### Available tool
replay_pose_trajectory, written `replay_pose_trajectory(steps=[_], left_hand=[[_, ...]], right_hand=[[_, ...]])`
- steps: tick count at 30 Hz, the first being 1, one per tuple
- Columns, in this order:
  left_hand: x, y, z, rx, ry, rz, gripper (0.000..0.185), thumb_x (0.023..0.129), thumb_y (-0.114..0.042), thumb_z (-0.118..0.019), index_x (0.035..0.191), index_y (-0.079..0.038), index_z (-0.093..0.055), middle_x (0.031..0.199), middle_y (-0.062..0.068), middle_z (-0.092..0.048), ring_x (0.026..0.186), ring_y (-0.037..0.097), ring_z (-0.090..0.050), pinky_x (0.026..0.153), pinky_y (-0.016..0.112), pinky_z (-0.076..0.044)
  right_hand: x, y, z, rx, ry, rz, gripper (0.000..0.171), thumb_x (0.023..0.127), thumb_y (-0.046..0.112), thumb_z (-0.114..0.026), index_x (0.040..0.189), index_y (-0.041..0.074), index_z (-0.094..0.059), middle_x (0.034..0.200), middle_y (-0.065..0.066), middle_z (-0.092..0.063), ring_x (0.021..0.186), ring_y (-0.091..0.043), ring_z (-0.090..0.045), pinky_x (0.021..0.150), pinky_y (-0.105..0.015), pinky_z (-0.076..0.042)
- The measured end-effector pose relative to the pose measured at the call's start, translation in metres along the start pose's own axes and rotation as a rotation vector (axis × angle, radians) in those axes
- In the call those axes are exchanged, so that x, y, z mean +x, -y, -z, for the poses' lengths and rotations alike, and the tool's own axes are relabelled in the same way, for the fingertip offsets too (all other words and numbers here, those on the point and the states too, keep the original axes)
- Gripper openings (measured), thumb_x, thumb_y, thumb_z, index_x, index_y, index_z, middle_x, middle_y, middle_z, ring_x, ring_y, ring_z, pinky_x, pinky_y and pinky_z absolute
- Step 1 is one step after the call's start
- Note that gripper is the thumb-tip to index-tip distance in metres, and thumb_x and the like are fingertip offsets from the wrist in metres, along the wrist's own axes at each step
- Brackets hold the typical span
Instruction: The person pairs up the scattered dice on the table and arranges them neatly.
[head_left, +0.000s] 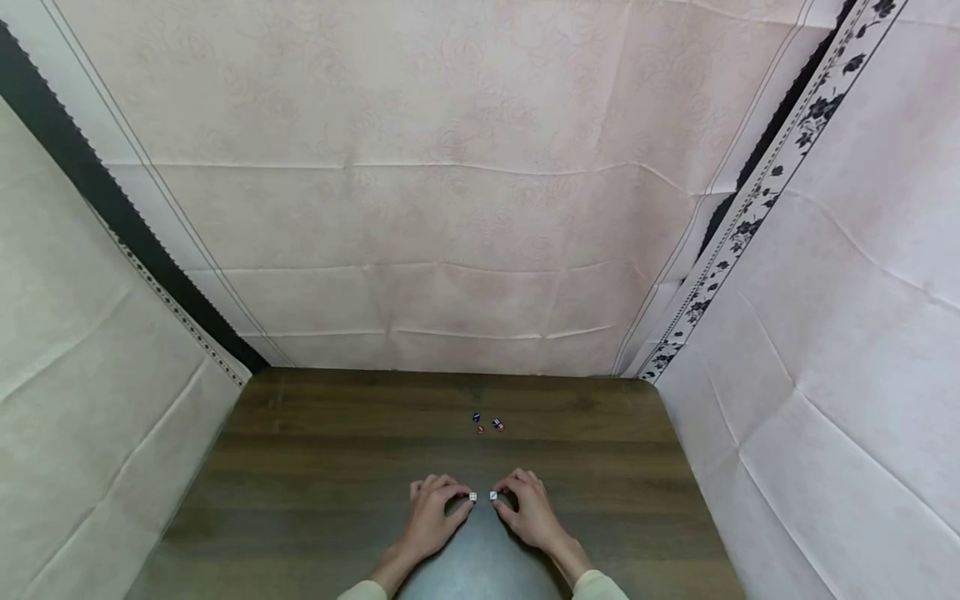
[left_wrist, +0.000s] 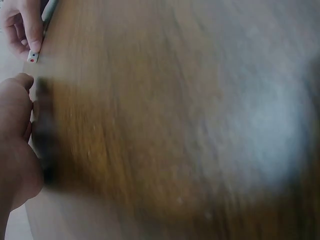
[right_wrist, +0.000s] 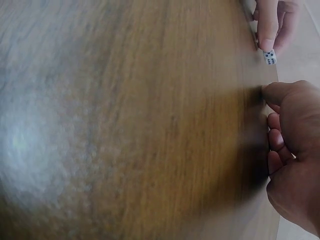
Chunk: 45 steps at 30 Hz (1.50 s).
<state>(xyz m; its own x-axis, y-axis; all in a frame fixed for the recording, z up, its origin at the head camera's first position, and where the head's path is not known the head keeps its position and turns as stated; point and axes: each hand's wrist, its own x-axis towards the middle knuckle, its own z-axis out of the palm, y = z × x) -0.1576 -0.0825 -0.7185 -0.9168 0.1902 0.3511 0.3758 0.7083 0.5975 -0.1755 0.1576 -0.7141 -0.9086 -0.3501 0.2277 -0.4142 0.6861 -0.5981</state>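
Note:
Between thumb and forefinger my left hand pinches a white die, with dark pips showing in the right wrist view on that die. Opposite it, my right hand pinches a second white die; the left wrist view shows a red pip on this die. The two dice face each other across a small gap, low over the wooden table. Each wrist camera sees its own hand from behind, so the die in that hand is hidden there.
Farther back on the table lie several small dice: a dark blue die, another blue die and an orange-red die among them. Pale patterned cloth hangs behind the table and along both sides.

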Motion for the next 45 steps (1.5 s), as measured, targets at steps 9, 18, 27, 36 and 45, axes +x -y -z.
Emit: replay_pose_trajectory(steps=[9, 18, 27, 36, 45], left_hand=[[0.003, -0.005, -0.015, 0.031, -0.018, -0.012, 0.015, 0.091, -0.025, -0.097, 0.103, -0.026, -0.088, 0.097, -0.010, -0.075, 0.096, 0.009, -0.060, 0.092, 0.043, -0.033], [0.005, -0.010, -0.023, 0.056, -0.037, -0.011, 0.017, 0.089, -0.025, -0.098, 0.104, -0.025, -0.089, 0.096, -0.009, -0.076, 0.096, 0.011, -0.061, 0.092, 0.043, -0.034], [0.007, -0.010, -0.025, 0.046, -0.030, 0.011, 0.016, 0.091, -0.026, -0.097, 0.105, -0.027, -0.089, 0.096, -0.010, -0.075, 0.095, 0.010, -0.060, 0.093, 0.044, -0.035], [0.007, -0.009, -0.026, 0.039, -0.027, 0.014, 0.016, 0.091, -0.027, -0.097, 0.105, -0.029, -0.089, 0.097, -0.011, -0.074, 0.095, 0.008, -0.059, 0.092, 0.044, -0.034], [0.007, -0.009, -0.026, 0.026, -0.014, 0.031, 0.016, 0.092, -0.028, -0.096, 0.106, -0.027, -0.089, 0.098, -0.010, -0.075, 0.096, 0.010, -0.059, 0.093, 0.044, -0.034]], right_hand=[[0.000, -0.001, 0.000, 0.008, 0.002, -0.001, 0.013, 0.100, 0.019, -0.088, 0.111, 0.020, -0.083, 0.104, 0.008, -0.071, 0.096, -0.010, -0.059, 0.087, -0.034, -0.046], [0.001, -0.001, 0.001, 0.014, 0.030, -0.036, 0.013, 0.101, 0.020, -0.087, 0.113, 0.020, -0.083, 0.106, 0.008, -0.070, 0.096, -0.008, -0.057, 0.088, -0.033, -0.046], [0.002, -0.001, 0.000, 0.016, 0.020, -0.018, 0.013, 0.100, 0.018, -0.088, 0.112, 0.018, -0.083, 0.106, 0.006, -0.071, 0.096, -0.011, -0.058, 0.086, -0.034, -0.045], [0.002, -0.001, 0.000, 0.008, 0.025, -0.012, 0.014, 0.100, 0.018, -0.088, 0.113, 0.018, -0.083, 0.105, 0.005, -0.071, 0.095, -0.011, -0.058, 0.086, -0.034, -0.045], [0.003, 0.000, 0.003, 0.021, 0.052, -0.045, 0.014, 0.102, 0.021, -0.087, 0.115, 0.019, -0.083, 0.107, 0.007, -0.070, 0.097, -0.008, -0.057, 0.089, -0.033, -0.045]])
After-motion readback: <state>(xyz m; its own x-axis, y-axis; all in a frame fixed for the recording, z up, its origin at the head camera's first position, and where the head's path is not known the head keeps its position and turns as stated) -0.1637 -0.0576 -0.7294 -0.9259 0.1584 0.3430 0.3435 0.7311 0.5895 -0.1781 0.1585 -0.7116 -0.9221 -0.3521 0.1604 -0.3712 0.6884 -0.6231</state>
